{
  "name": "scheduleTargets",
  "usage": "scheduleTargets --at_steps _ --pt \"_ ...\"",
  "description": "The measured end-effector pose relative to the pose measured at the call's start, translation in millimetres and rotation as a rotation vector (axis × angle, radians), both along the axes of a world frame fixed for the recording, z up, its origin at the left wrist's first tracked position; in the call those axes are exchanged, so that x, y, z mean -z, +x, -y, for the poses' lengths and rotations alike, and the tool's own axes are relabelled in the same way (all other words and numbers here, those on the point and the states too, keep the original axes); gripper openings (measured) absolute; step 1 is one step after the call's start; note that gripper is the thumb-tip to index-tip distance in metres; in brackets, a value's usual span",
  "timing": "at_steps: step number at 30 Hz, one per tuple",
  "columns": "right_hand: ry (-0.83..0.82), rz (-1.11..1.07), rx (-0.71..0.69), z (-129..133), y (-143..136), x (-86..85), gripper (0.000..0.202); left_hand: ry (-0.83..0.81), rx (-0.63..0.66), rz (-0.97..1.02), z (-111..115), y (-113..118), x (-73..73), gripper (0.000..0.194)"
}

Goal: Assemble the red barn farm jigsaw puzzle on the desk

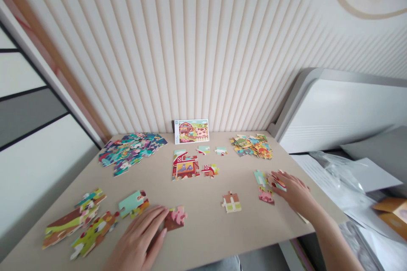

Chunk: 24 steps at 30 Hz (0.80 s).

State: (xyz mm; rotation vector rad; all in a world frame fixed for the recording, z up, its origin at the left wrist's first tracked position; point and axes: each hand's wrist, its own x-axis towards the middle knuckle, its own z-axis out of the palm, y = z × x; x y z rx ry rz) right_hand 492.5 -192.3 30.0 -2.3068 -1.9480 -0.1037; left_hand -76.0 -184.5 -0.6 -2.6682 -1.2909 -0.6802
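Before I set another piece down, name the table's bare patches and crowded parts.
Bare table lies between the pink piece by the left hand and the cream-striped piece, and between the latter and the yellow pile. Crowded: around the right hand, and the near left, with scattered pieces.

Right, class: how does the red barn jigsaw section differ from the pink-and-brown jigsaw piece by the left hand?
The red barn jigsaw section is larger than the pink-and-brown jigsaw piece. The section lies untouched, farther back; the piece lies right by the left hand. Both lie flat, with knobbed edges.
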Motion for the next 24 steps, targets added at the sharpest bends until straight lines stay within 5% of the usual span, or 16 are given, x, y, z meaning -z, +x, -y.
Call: scheduleTargets --at_steps 8,14,20,24 --pt "0.125 -0.324 -0.114 -22.5 -78.9 -47.9 0.053 -0.028 -0.015 0.056 1.8 5.2 -9.3 0.046" --pt "0.071 -0.334 0.002 -61.8 -142.7 -46.4 0.051 -0.041 -0.007 0.036 3.1 6.9 -12.4 0.045" --pt "-0.05 -0.169 0.037 -70.9 -124.5 -43.8 0.06 -0.034 -0.003 0.03 4.0 6.7 -11.4 0.047" --pt "-0.032 -0.258 -0.341 -69.2 -106.4 -49.0 0.033 -0.04 -0.005 0.049 3.1 8.2 -12.8 0.047"
